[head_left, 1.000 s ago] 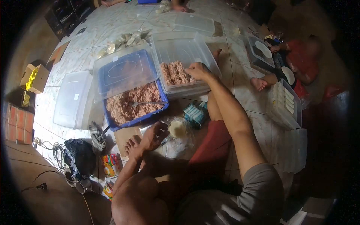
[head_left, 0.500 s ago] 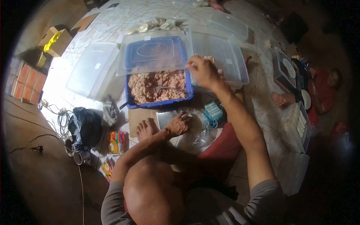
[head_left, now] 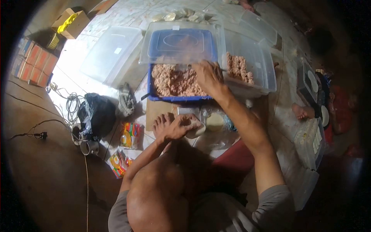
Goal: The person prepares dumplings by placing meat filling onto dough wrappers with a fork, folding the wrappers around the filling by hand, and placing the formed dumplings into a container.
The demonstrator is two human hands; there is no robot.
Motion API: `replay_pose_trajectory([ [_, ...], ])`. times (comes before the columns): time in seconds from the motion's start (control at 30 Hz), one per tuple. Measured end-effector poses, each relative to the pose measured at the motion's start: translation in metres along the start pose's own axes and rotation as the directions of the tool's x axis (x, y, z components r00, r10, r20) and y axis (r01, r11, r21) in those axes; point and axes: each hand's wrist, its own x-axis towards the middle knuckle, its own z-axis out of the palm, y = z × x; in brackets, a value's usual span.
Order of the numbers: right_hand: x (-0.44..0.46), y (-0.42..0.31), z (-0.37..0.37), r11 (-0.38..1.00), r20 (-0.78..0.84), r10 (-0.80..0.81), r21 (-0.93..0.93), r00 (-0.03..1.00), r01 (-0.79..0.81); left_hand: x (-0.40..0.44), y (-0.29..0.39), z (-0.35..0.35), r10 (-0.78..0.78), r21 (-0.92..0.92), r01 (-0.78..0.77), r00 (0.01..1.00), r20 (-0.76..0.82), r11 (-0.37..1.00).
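Observation:
My left hand (head_left: 182, 127) pinches a thin round pale dough wrapper (head_left: 196, 132) beside my bare foot. Right of it, more round wrappers (head_left: 214, 122) lie on clear plastic. My right hand (head_left: 210, 79) is closed over the right side of a blue tub (head_left: 177, 99) of pinkish minced filling (head_left: 166, 82). A thin handle (head_left: 223, 70) shows beside its fingers; the rest of this metal utensil is mostly hidden. A clear lid (head_left: 147, 50) covers the tub's far part. At right, a clear box (head_left: 266, 79) holds rows of filled pieces (head_left: 238, 69).
A black plastic bag (head_left: 96, 114), a grey cloth (head_left: 126, 101), a white mug (head_left: 89, 147) and noodle packets (head_left: 130, 135) lie at left, with cables (head_left: 73, 104). Another clear lid (head_left: 112, 54) lies further back. At far right sits another person (head_left: 342, 110) near a tray box (head_left: 313, 141).
My left hand has lifted a wrapper from the plastic. My right hand has come down to the filling and taken the utensil that lay there. The view has shifted slightly.

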Motion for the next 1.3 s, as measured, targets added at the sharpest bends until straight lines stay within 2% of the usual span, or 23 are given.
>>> replay_pose_trajectory([
  [0.07, 0.013, -0.010, -0.010, 1.000, 0.043, 0.022, 0.011, 0.999, -0.022, 0.006, -0.006, 0.009, -0.024, -0.053, 0.026, 0.999, 0.047, 0.998],
  [0.13, 0.029, -0.009, 0.021, 0.988, -0.243, -0.145, -0.090, 0.959, 0.127, 0.003, 0.002, 0.003, -0.037, -0.077, 0.041, 0.998, 0.051, 0.996],
  [0.17, 0.031, -0.014, 0.023, 0.986, -0.269, -0.168, -0.062, 0.948, 0.157, 0.001, 0.006, 0.000, -0.038, -0.086, 0.043, 0.998, 0.050, 0.995],
  [0.2, 0.039, -0.019, 0.028, 0.956, 0.038, -0.187, -0.225, 0.982, 0.191, 0.000, 0.009, -0.002, -0.038, -0.091, 0.042, 0.998, 0.042, 0.995],
  [0.27, 0.024, -0.015, 0.041, 0.851, -0.124, -0.499, -0.257, 0.858, 0.458, -0.001, 0.010, -0.003, -0.048, -0.095, 0.050, 0.999, 0.019, 0.994],
  [0.3, 0.019, -0.014, 0.034, 0.844, -0.121, -0.511, -0.259, 0.851, 0.470, 0.000, 0.006, -0.001, -0.061, -0.093, 0.061, 0.998, -0.004, 0.994],
  [0.4, -0.007, 0.001, 0.009, 0.657, 0.001, -0.724, -0.305, 0.690, 0.689, 0.002, -0.008, 0.002, -0.090, -0.076, 0.087, 0.995, -0.042, 0.993],
  [0.47, 0.003, 0.028, -0.011, 0.780, 0.187, -0.595, -0.102, 0.782, 0.618, 0.006, -0.011, 0.000, -0.069, -0.142, 0.076, 0.996, 0.057, 0.987],
  [0.5, 0.009, 0.032, -0.010, 0.779, 0.191, -0.594, -0.104, 0.781, 0.618, 0.005, -0.008, -0.002, -0.066, -0.146, 0.073, 0.996, 0.058, 0.987],
  [0.57, 0.012, 0.041, -0.006, 0.876, -0.098, -0.467, -0.188, 0.879, 0.444, -0.002, -0.001, -0.008, -0.100, -0.128, 0.108, 0.992, 0.070, 0.986],
  [0.67, 0.022, 0.030, 0.040, 0.904, -0.158, -0.392, -0.248, 0.906, 0.348, -0.011, 0.012, -0.021, -0.081, -0.121, 0.095, 0.990, 0.115, 0.988],
  [0.73, 0.020, 0.022, 0.057, 0.879, -0.094, -0.407, -0.312, 0.909, 0.361, -0.007, 0.014, -0.021, -0.094, -0.108, 0.107, 0.989, 0.118, 0.988],
  [0.83, 0.009, 0.025, 0.028, 0.759, 0.033, -0.639, -0.137, 0.769, 0.636, 0.009, -0.002, -0.005, -0.123, -0.191, 0.144, 0.985, 0.118, 0.971],
  [0.87, 0.010, 0.027, 0.013, 0.768, 0.033, -0.630, -0.127, 0.776, 0.628, 0.010, -0.003, -0.009, -0.099, -0.239, 0.132, 0.984, 0.146, 0.962],
  [0.93, 0.016, 0.032, -0.016, 0.842, 0.232, -0.511, -0.058, 0.828, 0.536, 0.017, -0.009, 0.001, -0.081, -0.262, 0.100, 0.993, 0.085, 0.960],
  [0.97, 0.017, 0.040, -0.001, 0.851, 0.048, -0.518, -0.069, 0.854, 0.520, 0.037, -0.026, 0.027, 0.068, -0.525, -0.029, 0.996, 0.056, 0.850],
  [1.0, 0.016, 0.040, 0.012, 0.851, 0.046, -0.517, -0.075, 0.855, 0.519, 0.046, -0.027, 0.035, 0.138, -0.656, -0.091, 0.990, 0.021, 0.749],
  [1.07, 0.023, 0.026, 0.031, 0.869, 0.111, -0.387, -0.286, 0.915, 0.403, 0.062, -0.029, 0.050, 0.276, -0.864, -0.179, 0.960, -0.049, 0.471],
  [1.1, 0.020, 0.016, 0.036, 0.876, 0.211, -0.402, -0.195, 0.891, 0.441, 0.071, -0.036, 0.065, 0.268, -0.899, -0.164, 0.962, -0.054, 0.406],
  [1.13, 0.013, 0.009, 0.036, 0.822, 0.138, -0.527, -0.167, 0.839, 0.544, 0.066, -0.032, 0.057, 0.275, -0.909, -0.165, 0.960, -0.058, 0.383],
  [1.2, 0.020, 0.011, 0.024, 0.825, 0.350, -0.483, -0.124, 0.802, 0.551, 0.056, -0.026, 0.041, 0.289, -0.927, -0.166, 0.955, -0.066, 0.337],
  [1.27, 0.022, 0.025, -0.018, 0.889, 0.415, -0.396, -0.051, 0.819, 0.456, 0.053, -0.031, 0.031, 0.335, -0.902, -0.076, 0.939, 0.078, 0.425],
  [1.3, 0.020, 0.035, -0.036, 0.934, 0.484, -0.315, 0.004, 0.816, 0.358, 0.052, -0.029, 0.032, 0.354, -0.950, -0.057, 0.933, 0.059, 0.307],
])
